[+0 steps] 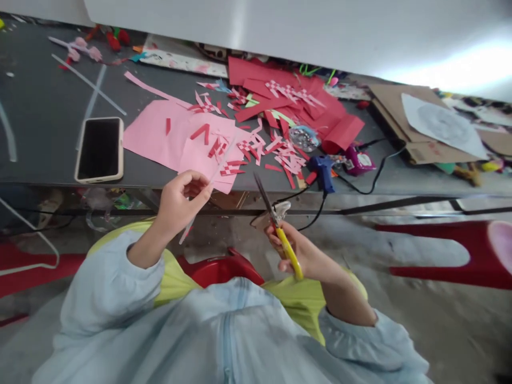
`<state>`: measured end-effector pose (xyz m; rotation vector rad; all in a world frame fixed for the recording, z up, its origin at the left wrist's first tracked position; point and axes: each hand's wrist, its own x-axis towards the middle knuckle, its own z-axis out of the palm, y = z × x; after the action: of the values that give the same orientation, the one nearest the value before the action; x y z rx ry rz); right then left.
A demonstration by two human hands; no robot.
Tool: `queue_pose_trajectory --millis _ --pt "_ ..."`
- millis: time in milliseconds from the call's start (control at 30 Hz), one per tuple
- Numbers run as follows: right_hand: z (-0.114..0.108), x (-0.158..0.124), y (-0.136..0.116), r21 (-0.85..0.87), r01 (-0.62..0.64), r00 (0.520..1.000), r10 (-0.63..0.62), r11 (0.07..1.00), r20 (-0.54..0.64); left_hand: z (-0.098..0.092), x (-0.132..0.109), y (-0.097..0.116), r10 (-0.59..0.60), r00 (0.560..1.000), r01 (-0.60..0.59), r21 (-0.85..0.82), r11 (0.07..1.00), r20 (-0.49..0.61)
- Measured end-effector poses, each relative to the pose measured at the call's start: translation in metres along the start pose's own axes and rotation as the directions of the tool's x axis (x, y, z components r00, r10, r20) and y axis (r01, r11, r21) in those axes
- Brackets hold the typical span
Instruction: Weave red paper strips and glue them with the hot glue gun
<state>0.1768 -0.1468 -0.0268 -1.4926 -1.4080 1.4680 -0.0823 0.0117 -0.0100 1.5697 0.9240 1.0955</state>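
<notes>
My left hand (184,198) is closed in a pinch at the table's front edge. Between thumb and fingers it grips a thin pale stick (187,232), slanting from upper right to lower left; its upper part passes over pink paper. Over my lap, my right hand (294,248) is wrapped round yellow-handled scissors (288,249). The dark blades point up and left, close together. Beyond my left hand lie pink paper sheets (154,130), with small red and pink woven paper pieces (250,144) scattered on them and to their right.
On the dark table (36,106) lie a phone (100,149), red paper sheets (332,109), a blue glue gun (325,172) with a cord and flattened cardboard (420,144). Several translucent sticks (90,85) lie at the left. A red stool (444,242) stands at the right.
</notes>
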Motion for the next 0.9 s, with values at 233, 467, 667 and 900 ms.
queue_pose_trajectory --millis 233,467,667,900 --pt "0.005 -0.013 0.007 -0.054 0.019 0.999 -0.02 0.998 -0.027 0.024 -0.003 -0.009 0.012 0.993 -0.019 0.068 0.998 0.114" --pt "0.002 -0.012 -0.002 -0.09 0.002 1.0 -0.003 0.996 -0.008 0.035 -0.003 -0.007 0.011 0.981 -0.03 0.094 0.995 0.195" --pt "-0.001 -0.01 -0.004 -0.219 -0.003 1.0 0.004 0.976 0.007 0.043 0.0 -0.004 -0.012 0.974 -0.013 0.11 0.994 0.226" --pt "-0.003 -0.006 0.0 -0.195 0.001 1.0 0.003 0.981 0.02 0.05 0.002 0.0 -0.039 0.963 0.011 0.104 0.994 0.266"
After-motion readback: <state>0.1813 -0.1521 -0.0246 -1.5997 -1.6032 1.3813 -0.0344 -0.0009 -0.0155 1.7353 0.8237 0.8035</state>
